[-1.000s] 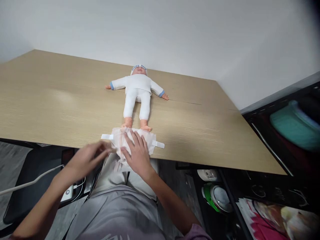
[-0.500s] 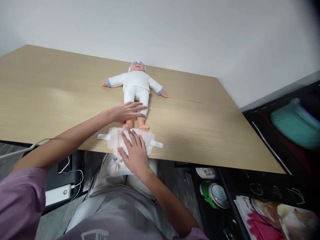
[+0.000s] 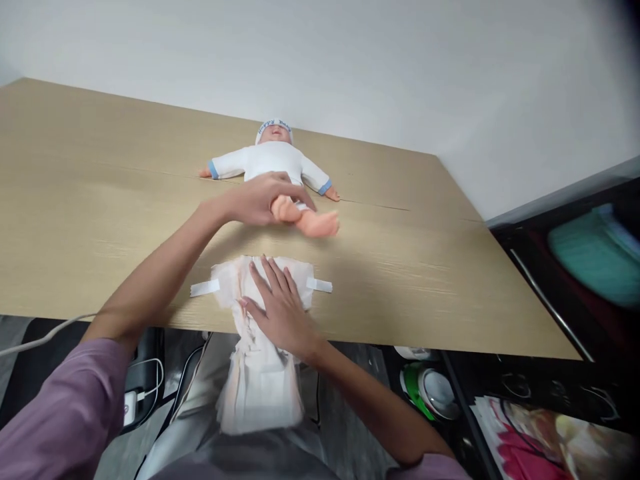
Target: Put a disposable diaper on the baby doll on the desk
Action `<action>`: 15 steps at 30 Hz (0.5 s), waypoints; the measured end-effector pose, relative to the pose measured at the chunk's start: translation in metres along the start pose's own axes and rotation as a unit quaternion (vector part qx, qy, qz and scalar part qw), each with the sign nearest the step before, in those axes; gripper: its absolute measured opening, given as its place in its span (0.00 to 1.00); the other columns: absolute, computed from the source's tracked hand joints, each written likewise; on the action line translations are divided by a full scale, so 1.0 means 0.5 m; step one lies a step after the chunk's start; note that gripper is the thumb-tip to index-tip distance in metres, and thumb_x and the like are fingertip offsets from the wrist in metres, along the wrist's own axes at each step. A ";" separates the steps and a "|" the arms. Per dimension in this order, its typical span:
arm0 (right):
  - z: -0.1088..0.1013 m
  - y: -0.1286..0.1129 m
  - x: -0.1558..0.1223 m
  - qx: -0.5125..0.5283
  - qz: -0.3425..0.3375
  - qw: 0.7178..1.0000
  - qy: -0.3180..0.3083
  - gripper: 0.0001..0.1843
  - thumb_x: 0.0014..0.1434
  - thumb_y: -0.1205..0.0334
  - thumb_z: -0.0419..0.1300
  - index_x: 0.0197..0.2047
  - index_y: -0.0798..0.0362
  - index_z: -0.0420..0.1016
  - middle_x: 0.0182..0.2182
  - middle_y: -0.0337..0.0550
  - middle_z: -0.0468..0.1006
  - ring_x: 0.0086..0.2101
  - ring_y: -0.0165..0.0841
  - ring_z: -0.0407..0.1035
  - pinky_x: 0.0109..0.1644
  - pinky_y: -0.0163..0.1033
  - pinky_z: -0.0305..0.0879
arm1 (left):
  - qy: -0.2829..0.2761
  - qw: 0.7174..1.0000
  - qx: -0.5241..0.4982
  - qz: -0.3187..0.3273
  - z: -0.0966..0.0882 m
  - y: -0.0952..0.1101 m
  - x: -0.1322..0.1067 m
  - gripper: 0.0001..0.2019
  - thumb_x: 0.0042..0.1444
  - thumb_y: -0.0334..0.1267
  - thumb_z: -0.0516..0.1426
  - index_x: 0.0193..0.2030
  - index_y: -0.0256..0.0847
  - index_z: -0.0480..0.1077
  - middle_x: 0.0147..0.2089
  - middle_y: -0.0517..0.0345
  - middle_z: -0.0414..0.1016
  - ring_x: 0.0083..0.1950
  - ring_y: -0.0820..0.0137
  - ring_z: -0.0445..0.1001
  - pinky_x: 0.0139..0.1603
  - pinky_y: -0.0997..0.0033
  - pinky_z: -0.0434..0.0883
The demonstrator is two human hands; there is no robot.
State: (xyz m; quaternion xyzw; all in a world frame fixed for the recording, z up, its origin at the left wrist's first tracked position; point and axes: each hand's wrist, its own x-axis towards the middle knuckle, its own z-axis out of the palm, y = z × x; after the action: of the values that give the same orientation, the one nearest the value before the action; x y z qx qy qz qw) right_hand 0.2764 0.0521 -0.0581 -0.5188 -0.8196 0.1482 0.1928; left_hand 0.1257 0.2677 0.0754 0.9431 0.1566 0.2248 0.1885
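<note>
Doll (image 3: 273, 160) lies on its back just beyond my left hand (image 3: 260, 199), head far, toward the wall (image 3: 350, 60), arms spread. Left hand is curled shut around the doll's legs, holding them up off the table (image 3: 100, 200); the bare feet (image 3: 317, 223) stick out to the right of the fingers. Diaper (image 3: 250, 293) lies nearer me, under my right hand (image 3: 280, 307), which rests flat on it, palm down, fingers spread, gripping nothing.

Key relation: doll and diaper share one long axis, running away from me. The diaper's far edge sits near the raised feet, with a strip of bare table between. Left hand is the one at the doll, right hand at the diaper. Both tabs (image 3: 204, 288) stick out sideways, one on each side of the right hand.

Hard to make out: ankles are hidden under the fingers, so I cannot tell if both legs are gripped. The diaper's near half hangs over the table edge, blurred. A cable (image 3: 45, 337) is cut off far left of the left arm.
</note>
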 end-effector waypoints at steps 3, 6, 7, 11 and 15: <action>0.002 0.025 0.050 -0.008 -0.009 1.000 0.004 0.42 0.84 0.40 0.55 0.90 0.49 0.51 0.88 0.55 0.49 0.86 0.49 0.43 0.90 0.68 0.43 | 0.043 0.998 -0.032 -0.036 -0.051 0.003 0.020 0.20 0.66 0.44 0.69 0.63 0.44 0.83 0.57 0.55 0.88 0.60 0.55 0.83 0.68 0.51 0.76; 0.010 0.061 0.125 -0.021 -0.008 1.000 0.001 0.42 0.84 0.39 0.54 0.90 0.49 0.51 0.88 0.56 0.47 0.86 0.49 0.42 0.89 0.69 0.42 | 0.051 0.996 -0.058 -0.046 -0.082 0.004 0.030 0.23 0.70 0.50 0.68 0.64 0.37 0.81 0.62 0.51 0.87 0.63 0.56 0.83 0.72 0.48 0.75; 0.012 0.075 0.156 -0.025 -0.007 1.000 0.000 0.42 0.84 0.39 0.54 0.90 0.50 0.52 0.88 0.57 0.47 0.86 0.50 0.42 0.89 0.69 0.41 | 0.051 0.996 -0.061 -0.048 -0.088 0.004 0.033 0.25 0.71 0.52 0.68 0.65 0.36 0.80 0.63 0.50 0.86 0.65 0.55 0.83 0.72 0.45 0.75; 0.017 0.144 0.300 -0.036 -0.004 0.999 0.006 0.41 0.83 0.42 0.59 0.88 0.54 0.57 0.88 0.60 0.49 0.86 0.54 0.40 0.89 0.70 0.39 | 0.076 0.993 -0.070 -0.052 -0.098 0.002 0.036 0.28 0.69 0.61 0.68 0.64 0.40 0.81 0.62 0.55 0.86 0.70 0.47 0.82 0.74 0.38 0.73; 0.010 0.207 0.439 -0.040 0.019 0.999 0.021 0.42 0.81 0.46 0.64 0.86 0.61 0.61 0.85 0.64 0.58 0.84 0.62 0.45 0.87 0.73 0.42 | 0.110 0.989 -0.098 -0.024 -0.097 -0.001 0.038 0.23 0.67 0.57 0.69 0.60 0.44 0.83 0.58 0.58 0.87 0.67 0.51 0.84 0.77 0.40 0.72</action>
State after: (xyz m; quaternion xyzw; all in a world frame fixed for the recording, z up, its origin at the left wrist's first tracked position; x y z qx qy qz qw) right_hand 0.2710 0.2944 -0.0729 -0.5442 -0.8109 0.1080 0.1860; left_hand 0.1182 0.2891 0.1220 0.8854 0.1764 0.3369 0.2674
